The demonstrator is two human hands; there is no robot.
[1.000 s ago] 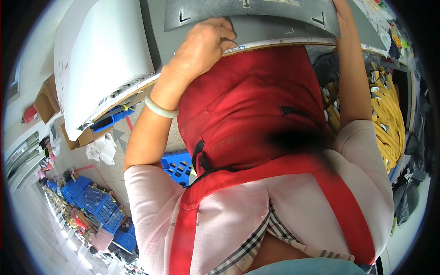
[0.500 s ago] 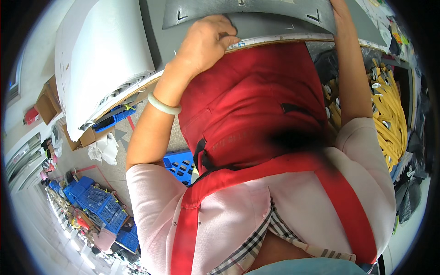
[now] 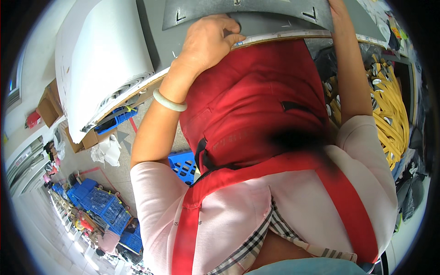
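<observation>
A curved grey template (image 3: 256, 10) with angular cut-out slots lies on the dark grey sheet (image 3: 270, 25) at the table's front edge. By its lower left edge, my left hand (image 3: 210, 40) is closed, fingers curled and thumb towards the index finger. Something dark shows beside those fingertips, too little of it to name. My right hand (image 3: 338, 11) is against the template's right end; the top of the picture cuts it off and its fingers are hidden. A pale bangle (image 3: 169, 101) circles my left wrist.
A thick roll of white sheet (image 3: 103, 50) rests on the table at left. Yellow strips (image 3: 389, 114) hang in a bundle below the table's right side. Blue crates (image 3: 103, 206) and a cardboard box (image 3: 49, 104) stand on the left.
My left hand has slid slightly to the right along the template's lower edge. My right hand stays at the template's right end. The whole view has shifted a little.
</observation>
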